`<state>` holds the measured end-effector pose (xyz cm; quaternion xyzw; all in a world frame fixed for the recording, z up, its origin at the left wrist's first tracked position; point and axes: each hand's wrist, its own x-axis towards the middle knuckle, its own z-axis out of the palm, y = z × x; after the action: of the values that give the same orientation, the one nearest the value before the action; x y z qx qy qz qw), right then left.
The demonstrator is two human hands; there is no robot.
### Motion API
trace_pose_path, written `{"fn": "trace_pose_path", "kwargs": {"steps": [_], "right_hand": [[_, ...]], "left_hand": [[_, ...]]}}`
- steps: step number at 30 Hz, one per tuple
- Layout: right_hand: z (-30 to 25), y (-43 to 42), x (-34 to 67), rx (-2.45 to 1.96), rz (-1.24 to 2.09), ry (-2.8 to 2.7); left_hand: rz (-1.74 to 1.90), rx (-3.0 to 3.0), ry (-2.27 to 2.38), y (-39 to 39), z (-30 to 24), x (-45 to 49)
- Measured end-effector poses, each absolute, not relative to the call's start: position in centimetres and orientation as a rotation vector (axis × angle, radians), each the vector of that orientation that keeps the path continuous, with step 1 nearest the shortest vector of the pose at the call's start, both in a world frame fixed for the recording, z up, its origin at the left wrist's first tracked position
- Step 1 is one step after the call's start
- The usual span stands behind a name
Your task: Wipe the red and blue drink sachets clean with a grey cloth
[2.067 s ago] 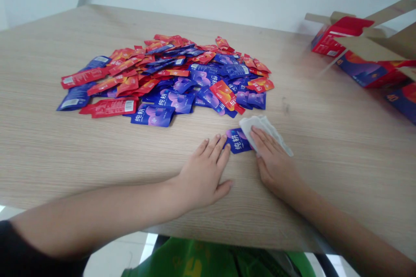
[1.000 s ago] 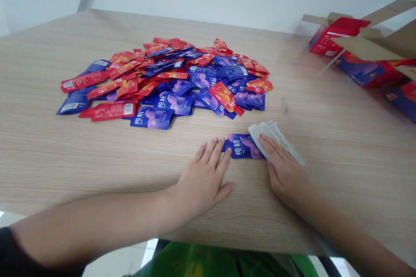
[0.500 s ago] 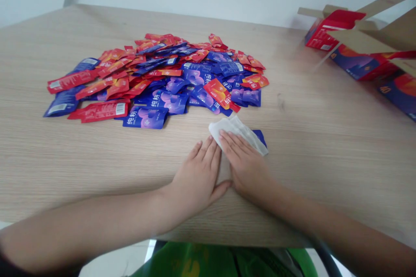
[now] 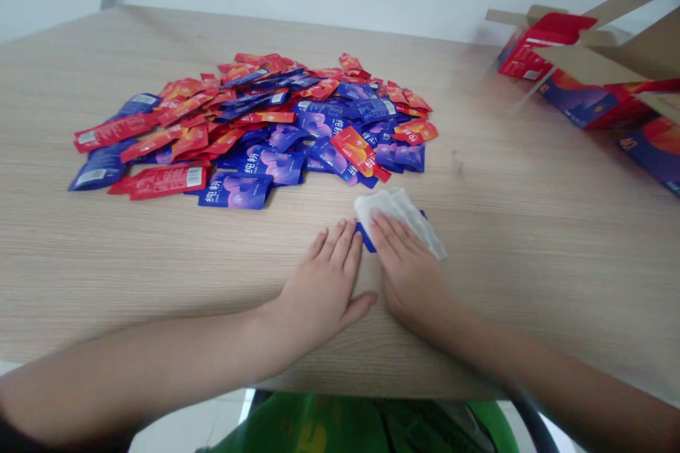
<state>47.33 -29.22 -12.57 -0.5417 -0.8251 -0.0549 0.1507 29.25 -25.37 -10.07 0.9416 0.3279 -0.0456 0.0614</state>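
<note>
My right hand (image 4: 406,262) lies flat on a folded white wipe (image 4: 396,212), pressing it onto a blue sachet (image 4: 364,237). The wipe hides most of the sachet, and only its left end and a small corner show. My left hand (image 4: 319,276) rests flat on the wooden table (image 4: 531,241), its fingers spread and its fingertips close to that sachet. A large heap of red and blue foil sachets (image 4: 319,124) lies beyond both hands.
Open cardboard cartons (image 4: 579,64), printed red and blue, stand at the far right of the table with their flaps up. Something green (image 4: 340,428) and a dark curved chair part (image 4: 525,410) show below the near table edge.
My right hand and the wipe have slid left over the blue sachet, now covering most of it. My left hand has stayed almost in place, and the heap has not changed.
</note>
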Motion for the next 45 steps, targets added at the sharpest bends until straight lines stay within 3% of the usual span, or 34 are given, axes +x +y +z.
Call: {"fn": "trace_pose_path", "kwargs": {"steps": [5,14,23,33,45], "right_hand": [[-12.4,-28.3,44.7,-1.584,-0.131,-2.372],[-12.8,-30.6,51.1,-1.78,-0.163,-2.2],[-12.3,-28.0,45.2,-1.578,-0.085,-2.395],[-12.6,-30.4,51.8,-1.827,-0.163,-2.187],[-12.4,-28.3,46.7,-1.556,-0.175,-2.408]], "left_hand": [[-0.118,2.836,0.987,-25.2,-9.9,29.2],[-0.183,2.864,0.977,-25.3,-9.8,29.4],[-0.152,2.851,0.994,-25.2,-10.1,29.4],[-0.206,2.848,0.991,-25.2,-9.8,29.5],[-0.121,2.883,1.001,-25.4,-10.2,29.5]]}}
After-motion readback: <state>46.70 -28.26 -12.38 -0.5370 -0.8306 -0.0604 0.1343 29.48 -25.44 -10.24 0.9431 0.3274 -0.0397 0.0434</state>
